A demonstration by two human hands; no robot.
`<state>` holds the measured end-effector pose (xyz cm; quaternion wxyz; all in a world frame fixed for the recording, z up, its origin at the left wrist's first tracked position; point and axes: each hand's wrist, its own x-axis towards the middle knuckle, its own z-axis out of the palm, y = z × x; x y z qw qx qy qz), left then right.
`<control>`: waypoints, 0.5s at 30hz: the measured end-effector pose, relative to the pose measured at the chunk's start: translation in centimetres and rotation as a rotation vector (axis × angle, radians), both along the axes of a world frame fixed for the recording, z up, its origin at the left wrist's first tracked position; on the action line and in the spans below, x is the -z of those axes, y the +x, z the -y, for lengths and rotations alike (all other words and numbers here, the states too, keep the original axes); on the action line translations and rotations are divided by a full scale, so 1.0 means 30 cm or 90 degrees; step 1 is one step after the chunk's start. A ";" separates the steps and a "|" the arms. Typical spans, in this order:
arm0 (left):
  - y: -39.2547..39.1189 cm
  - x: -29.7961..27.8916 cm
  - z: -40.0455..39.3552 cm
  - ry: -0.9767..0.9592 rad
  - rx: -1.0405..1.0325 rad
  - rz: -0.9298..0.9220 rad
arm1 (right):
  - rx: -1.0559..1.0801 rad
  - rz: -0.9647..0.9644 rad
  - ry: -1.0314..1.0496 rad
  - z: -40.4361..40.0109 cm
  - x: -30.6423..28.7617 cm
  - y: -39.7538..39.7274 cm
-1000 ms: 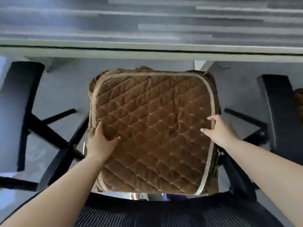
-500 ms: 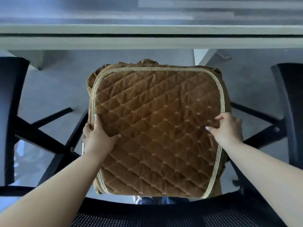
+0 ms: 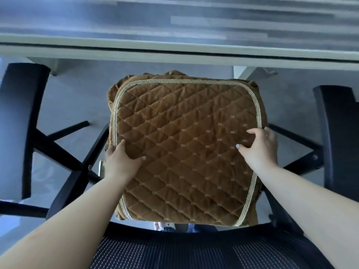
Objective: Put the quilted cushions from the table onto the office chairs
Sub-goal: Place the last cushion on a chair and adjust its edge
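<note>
Soft quilted pad, gripped at both side edges over the chair seat

The brown quilted cushion [image 3: 184,148] lies over the seat of an office chair [image 3: 194,247], whose mesh back fills the bottom of the view; the seat itself is hidden under the cushion, so I cannot tell whether the pad rests fully on it or is partly held up. The left hand [image 3: 121,162] grasps the cushion's left edge, thumb on top and fingers curled under the trim. The right hand [image 3: 258,146] grasps the right edge in the same way, fingers wrapped round the braided border.

By its look the cushion is light and limp: thin padding, velvety cloth, a loose skirt bunching at the far corners. It would likely sag if lifted by one point, so the two-sided hold at mid-edge suits it. The pile should give fair grip, and the stitched border is the firmest place to pinch. Nothing about it seems fragile. The skirt may fold under and need smoothing flat. The tabletop [image 3: 174,49] runs across the far side, just beyond the chair
</note>
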<state>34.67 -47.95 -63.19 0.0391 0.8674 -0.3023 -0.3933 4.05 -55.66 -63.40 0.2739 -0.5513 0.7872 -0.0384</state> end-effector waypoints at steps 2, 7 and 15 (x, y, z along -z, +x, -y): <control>-0.028 -0.070 -0.015 -0.023 -0.021 -0.064 | -0.051 0.065 0.006 0.006 -0.061 0.055; -0.094 -0.338 -0.064 -0.114 -0.104 -0.234 | -0.142 0.266 0.081 -0.002 -0.275 0.307; 0.148 -0.799 -0.307 -0.294 -0.367 -0.250 | -0.381 0.432 0.089 -0.234 -0.766 0.780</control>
